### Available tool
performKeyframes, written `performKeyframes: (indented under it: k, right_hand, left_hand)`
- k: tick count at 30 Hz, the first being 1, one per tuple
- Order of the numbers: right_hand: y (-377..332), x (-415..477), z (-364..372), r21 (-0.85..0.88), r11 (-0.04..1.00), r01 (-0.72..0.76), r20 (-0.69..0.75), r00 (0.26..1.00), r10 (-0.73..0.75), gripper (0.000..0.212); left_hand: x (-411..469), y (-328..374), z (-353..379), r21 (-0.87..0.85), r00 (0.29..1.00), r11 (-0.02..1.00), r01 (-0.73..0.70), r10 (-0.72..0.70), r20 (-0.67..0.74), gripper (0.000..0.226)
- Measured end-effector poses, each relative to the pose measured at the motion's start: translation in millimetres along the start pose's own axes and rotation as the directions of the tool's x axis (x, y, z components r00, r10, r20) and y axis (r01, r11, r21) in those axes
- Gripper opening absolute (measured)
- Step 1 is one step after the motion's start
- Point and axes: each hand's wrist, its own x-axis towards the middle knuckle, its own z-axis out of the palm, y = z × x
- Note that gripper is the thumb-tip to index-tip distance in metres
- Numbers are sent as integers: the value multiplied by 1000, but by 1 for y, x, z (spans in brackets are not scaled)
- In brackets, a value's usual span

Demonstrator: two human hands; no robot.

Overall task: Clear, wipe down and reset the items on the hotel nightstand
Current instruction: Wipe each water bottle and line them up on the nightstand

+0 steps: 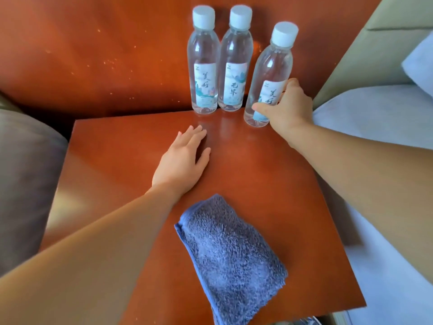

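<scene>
At upper centre of the frame, two clear water bottles stand upright and touching side by side at the back edge of the nightstand: left bottle, middle bottle. Both have white caps and pale labels with dark brush characters. They stand against the reddish wooden back panel.

Third bottle: just to the right of the pair and apart from them, with the same cap and label. It is tilted, the cap leaning toward the upper right. My right hand grasps it low on the body, thumb across the front of the label and fingers wrapped behind. I cannot tell whether its base touches the wood.

My left hand: centre frame, palm down on the tabletop, fingers straight and slightly spread, grasping nothing.

Blue terry cloth: folded, lying on the nightstand at lower centre, just below my left wrist. Its lower end runs to the bottom frame edge.

Surroundings: white bed sheet along the right side, a pillow at upper right, and a grey-brown cushion at left.
</scene>
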Motion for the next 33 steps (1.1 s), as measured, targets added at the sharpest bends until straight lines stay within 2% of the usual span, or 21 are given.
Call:
performKeyframes:
  k: [11,33]
  right_hand:
    - [-16,23,5,-79,997,-14,15,1000,15,70]
    - [-18,29,10,-56,997,-51,28,998,53,76]
  left_hand:
    - [-1,0,0,4,999,1000,-23,23,-35,46]
    - [0,-2,3,16,998,999,-48,48,-48,47]
